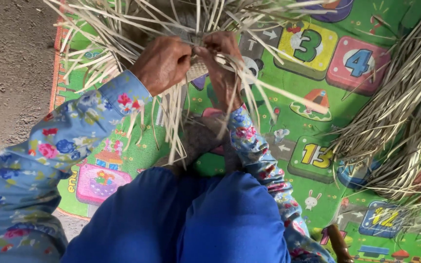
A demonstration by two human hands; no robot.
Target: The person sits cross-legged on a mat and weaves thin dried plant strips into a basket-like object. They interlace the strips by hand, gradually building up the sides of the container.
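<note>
Bare grey ground [10, 58] at nine o'clock; over it a green play mat [288, 146] with bright number tiles and cartoon animals. Heap of dry pale strips [400, 117] at three o'clock. Woven piece [197, 69] at twelve o'clock — small tight plaited patch, long flat straw-coloured strips fanning out and hanging down. Left hand [164, 61] curled shut on strips beside the patch; right hand [222, 63] pinching strips at its edge, fingers narrow. Floral blue sleeves, blue trousers [186, 219] at six.
</note>
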